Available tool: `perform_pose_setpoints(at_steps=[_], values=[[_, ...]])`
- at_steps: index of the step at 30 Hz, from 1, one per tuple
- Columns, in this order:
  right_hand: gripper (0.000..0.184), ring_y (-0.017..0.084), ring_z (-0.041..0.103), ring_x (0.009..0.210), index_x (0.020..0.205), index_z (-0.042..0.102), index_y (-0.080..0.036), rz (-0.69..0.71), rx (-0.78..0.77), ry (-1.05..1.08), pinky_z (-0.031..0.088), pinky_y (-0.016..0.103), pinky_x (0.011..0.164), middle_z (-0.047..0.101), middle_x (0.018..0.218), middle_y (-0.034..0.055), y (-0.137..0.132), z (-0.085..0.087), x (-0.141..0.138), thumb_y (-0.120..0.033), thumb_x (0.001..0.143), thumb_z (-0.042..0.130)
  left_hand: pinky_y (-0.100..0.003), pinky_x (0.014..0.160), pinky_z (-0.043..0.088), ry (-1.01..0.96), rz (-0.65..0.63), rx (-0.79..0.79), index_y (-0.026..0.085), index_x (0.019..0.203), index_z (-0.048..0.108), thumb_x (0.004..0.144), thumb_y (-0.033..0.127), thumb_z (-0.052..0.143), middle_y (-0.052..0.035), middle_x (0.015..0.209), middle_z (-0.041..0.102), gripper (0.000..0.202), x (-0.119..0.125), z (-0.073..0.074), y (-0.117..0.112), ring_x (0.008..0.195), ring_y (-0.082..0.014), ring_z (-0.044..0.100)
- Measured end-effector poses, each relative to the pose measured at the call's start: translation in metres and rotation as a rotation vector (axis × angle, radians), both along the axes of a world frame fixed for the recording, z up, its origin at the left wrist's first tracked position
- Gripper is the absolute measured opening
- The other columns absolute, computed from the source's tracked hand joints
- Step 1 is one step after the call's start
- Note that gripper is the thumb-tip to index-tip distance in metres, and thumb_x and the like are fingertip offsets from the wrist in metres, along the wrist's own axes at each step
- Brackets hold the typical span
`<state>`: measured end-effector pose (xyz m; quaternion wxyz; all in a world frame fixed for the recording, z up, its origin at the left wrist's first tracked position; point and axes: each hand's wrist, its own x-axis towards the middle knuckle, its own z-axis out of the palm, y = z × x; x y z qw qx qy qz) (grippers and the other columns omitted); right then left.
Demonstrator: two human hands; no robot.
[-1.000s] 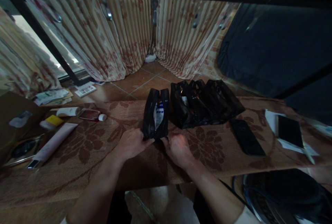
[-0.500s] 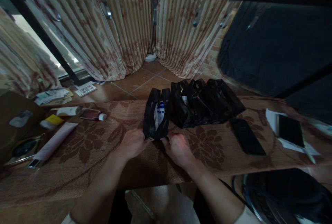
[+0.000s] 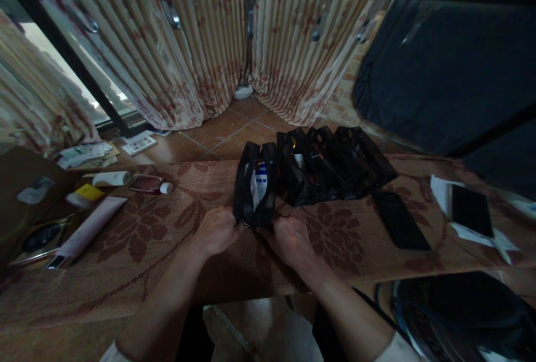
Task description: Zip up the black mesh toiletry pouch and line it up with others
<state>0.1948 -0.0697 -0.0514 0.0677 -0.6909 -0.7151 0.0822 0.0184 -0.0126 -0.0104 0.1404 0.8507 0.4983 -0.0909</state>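
A black mesh zipper pouch (image 3: 240,189) stands upright on the cloth-covered table, its top unzipped. Inside it a blue and white packet (image 3: 260,179) shows through the gap. My left hand (image 3: 218,229) is closed at the pouch's near left corner, fingers gripping the fabric. At the near right corner is my right hand (image 3: 291,238), its fingers curled in against the pouch's lower edge. Just right of that pouch, several similar black pouches (image 3: 335,166) stand in a row, with small items partly visible inside.
A black phone (image 3: 401,221) lies right of the pouches, with a second phone (image 3: 469,211) on white paper beyond. On the left are a pink tube (image 3: 92,228), a red bottle (image 3: 146,184), a white tube (image 3: 111,178) and a cardboard box (image 3: 25,183). A round stool (image 3: 456,312) is at lower right.
The pouch and both hands stay almost in place. My right fingers have shifted slightly along the pouch's near lower edge. The view has moved very slightly.
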Motion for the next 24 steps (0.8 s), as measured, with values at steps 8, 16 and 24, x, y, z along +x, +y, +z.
perform_pose_setpoints(at_steps=[8, 16, 24], values=[[0.025, 0.023, 0.073, 0.084, 0.092, 0.072, -0.016, -0.004, -0.110, -0.028, 0.046, 0.026, 0.069, 0.076, 0.086, 0.0112, 0.001, -0.001, -0.004, -0.028, 0.096, 0.050, -0.034, 0.094, 0.050, -0.075, 0.039, -0.010, 0.018, 0.102, 0.072, 0.095, 0.034, 0.051, -0.0108, 0.109, 0.074, 0.028, -0.001, -0.002, -0.001, 0.111, -0.0259, 0.066], [0.021, 0.022, 0.072, 0.082, 0.090, 0.072, -0.015, 0.013, -0.143, -0.016, 0.046, 0.026, 0.068, 0.076, 0.085, 0.0109, 0.003, 0.002, -0.005, -0.015, 0.091, 0.051, -0.033, 0.092, 0.050, -0.097, 0.030, -0.001, 0.018, 0.104, 0.072, 0.093, 0.038, 0.053, -0.0091, 0.108, 0.075, 0.029, -0.002, -0.010, 0.001, 0.106, -0.0247, 0.068], [0.018, 0.023, 0.072, 0.085, 0.086, 0.073, -0.013, 0.003, -0.148, -0.045, 0.049, 0.027, 0.072, 0.075, 0.085, 0.0142, 0.002, 0.007, -0.008, -0.014, 0.087, 0.055, -0.036, 0.085, 0.052, -0.009, 0.188, -0.030, 0.019, 0.106, 0.071, 0.087, 0.049, 0.059, -0.0122, 0.108, 0.075, 0.037, 0.003, -0.011, -0.003, 0.105, -0.0294, 0.069]])
